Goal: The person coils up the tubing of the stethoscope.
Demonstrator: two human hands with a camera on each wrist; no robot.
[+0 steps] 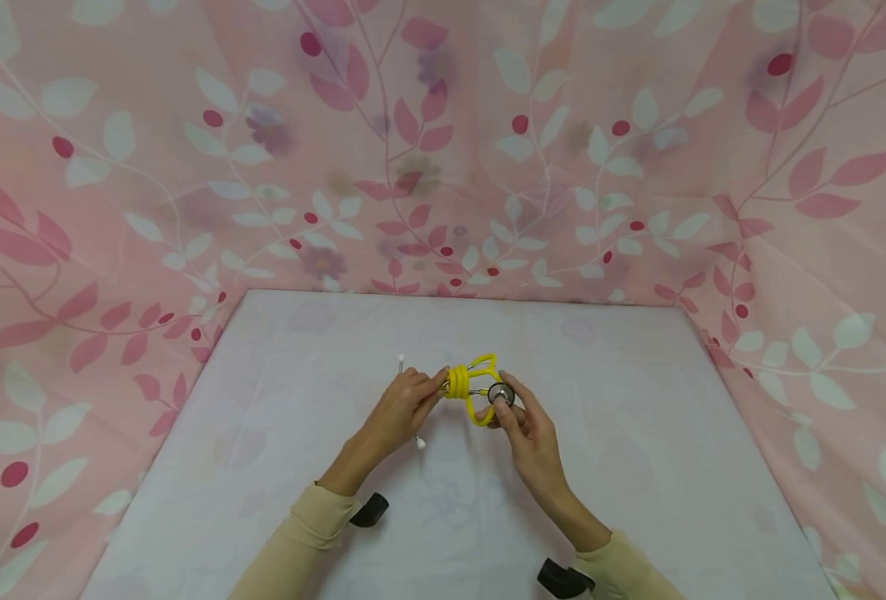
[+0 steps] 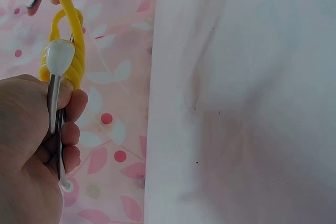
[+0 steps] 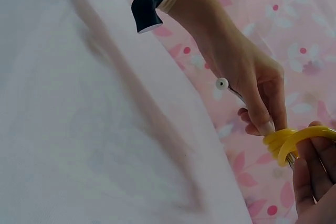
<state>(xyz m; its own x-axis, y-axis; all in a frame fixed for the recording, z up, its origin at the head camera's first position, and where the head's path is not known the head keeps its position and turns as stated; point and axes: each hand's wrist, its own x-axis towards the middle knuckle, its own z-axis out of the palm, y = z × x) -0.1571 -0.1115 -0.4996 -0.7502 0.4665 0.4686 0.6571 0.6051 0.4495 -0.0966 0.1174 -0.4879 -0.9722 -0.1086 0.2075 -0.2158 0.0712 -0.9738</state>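
A stethoscope with yellow tubing (image 1: 456,382) is held above the table, its tube wound in several turns around the metal ear tubes. My left hand (image 1: 400,410) pinches the ear tubes just beside the coil. White ear tips (image 1: 421,443) stick out on both sides of that hand; one ear tip (image 2: 60,57) looks large in the left wrist view. My right hand (image 1: 538,446) holds the round chest piece (image 1: 501,394), with the thumb on its face. Yellow loops (image 1: 477,417) bulge between the two hands. In the right wrist view, the right fingers (image 3: 303,184) touch a yellow loop.
A white cloth covers the table (image 1: 638,467) under the hands. Pink leaf-patterned fabric (image 1: 443,150) hangs behind and along both sides. Black devices (image 1: 370,510) sit at both wrists, by the beige sleeves (image 1: 300,533).
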